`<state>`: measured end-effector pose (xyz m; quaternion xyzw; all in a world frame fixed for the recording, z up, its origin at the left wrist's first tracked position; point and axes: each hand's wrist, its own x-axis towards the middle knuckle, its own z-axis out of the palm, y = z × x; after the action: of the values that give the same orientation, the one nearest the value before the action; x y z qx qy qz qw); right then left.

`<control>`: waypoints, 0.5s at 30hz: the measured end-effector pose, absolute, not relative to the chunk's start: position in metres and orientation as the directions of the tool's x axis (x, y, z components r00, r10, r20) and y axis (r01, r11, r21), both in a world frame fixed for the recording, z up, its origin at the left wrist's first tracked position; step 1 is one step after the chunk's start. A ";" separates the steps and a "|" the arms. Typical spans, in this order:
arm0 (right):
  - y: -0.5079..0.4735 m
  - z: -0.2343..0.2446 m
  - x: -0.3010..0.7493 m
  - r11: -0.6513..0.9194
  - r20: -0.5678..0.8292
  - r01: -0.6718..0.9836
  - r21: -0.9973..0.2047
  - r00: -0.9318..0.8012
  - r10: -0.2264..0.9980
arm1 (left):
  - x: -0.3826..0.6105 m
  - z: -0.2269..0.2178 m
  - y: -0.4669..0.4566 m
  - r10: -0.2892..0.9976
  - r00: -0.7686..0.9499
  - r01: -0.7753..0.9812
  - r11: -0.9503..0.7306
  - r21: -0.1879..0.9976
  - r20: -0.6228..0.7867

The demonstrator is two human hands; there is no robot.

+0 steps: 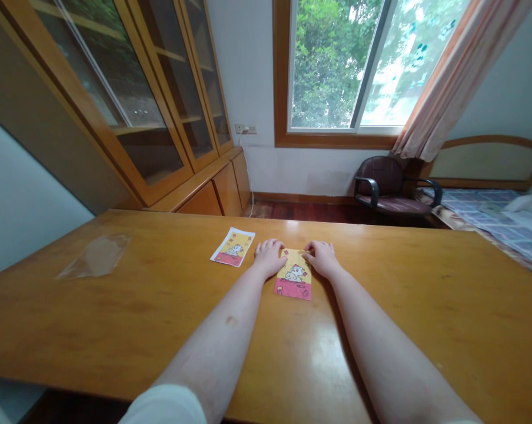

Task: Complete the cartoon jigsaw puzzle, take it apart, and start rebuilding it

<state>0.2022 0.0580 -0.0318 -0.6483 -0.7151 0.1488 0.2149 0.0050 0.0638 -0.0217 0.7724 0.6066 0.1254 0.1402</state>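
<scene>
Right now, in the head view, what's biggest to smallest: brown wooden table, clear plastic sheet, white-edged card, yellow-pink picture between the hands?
Wooden table
Plastic sheet
White-edged card and yellow-pink picture: too alike to rank

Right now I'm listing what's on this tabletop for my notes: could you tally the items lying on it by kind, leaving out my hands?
Yellow-and-pink picture cards: 2 (white-bordered card, borderless card)
Clear plastic wrapper: 1
Total: 3
</scene>
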 end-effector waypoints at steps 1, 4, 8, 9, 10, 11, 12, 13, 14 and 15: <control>0.058 -0.031 0.201 0.110 0.112 0.857 -0.503 -0.062 0.992 | 0.005 -0.021 0.064 0.973 0.230 0.903 -0.220 0.370 0.017; 0.057 -0.028 0.198 0.111 0.106 0.841 -0.529 -0.065 0.992 | 0.004 -0.020 0.065 0.976 0.217 0.901 -0.206 0.381 0.014; 0.055 -0.026 0.196 0.125 0.105 0.826 -0.550 -0.080 0.991 | 0.005 -0.020 0.064 0.979 0.197 0.881 -0.204 0.427 0.061; 0.055 -0.025 0.196 0.139 0.110 0.814 -0.565 -0.093 0.990 | 0.005 -0.020 0.064 0.978 0.194 0.874 -0.208 0.439 0.076; 0.055 -0.025 0.196 0.155 0.117 0.797 -0.584 -0.106 0.987 | 0.006 -0.020 0.064 0.977 0.193 0.868 -0.213 0.449 0.090; 0.054 -0.024 0.195 0.169 0.126 0.779 -0.604 -0.117 0.985 | 0.007 -0.020 0.064 0.975 0.197 0.861 -0.222 0.458 0.104; 0.054 -0.023 0.195 0.179 0.134 0.761 -0.624 -0.121 0.984 | 0.008 -0.020 0.064 0.972 0.206 0.853 -0.236 0.465 0.116; 0.053 -0.023 0.195 0.184 0.144 0.746 -0.640 -0.119 0.982 | 0.008 -0.020 0.064 0.968 0.218 0.844 -0.251 0.473 0.126; 0.053 -0.023 0.194 0.188 0.156 0.736 -0.650 -0.113 0.981 | 0.008 -0.020 0.064 0.964 0.231 0.834 -0.268 0.483 0.135; 0.053 -0.023 0.194 0.190 0.168 0.732 -0.654 -0.105 0.980 | 0.008 -0.021 0.064 0.959 0.244 0.822 -0.283 0.495 0.144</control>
<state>0.1944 0.0528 -0.0226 -0.6004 -0.7129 0.2105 0.2948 0.0084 0.0643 -0.0207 0.7720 0.5767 0.2133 0.1610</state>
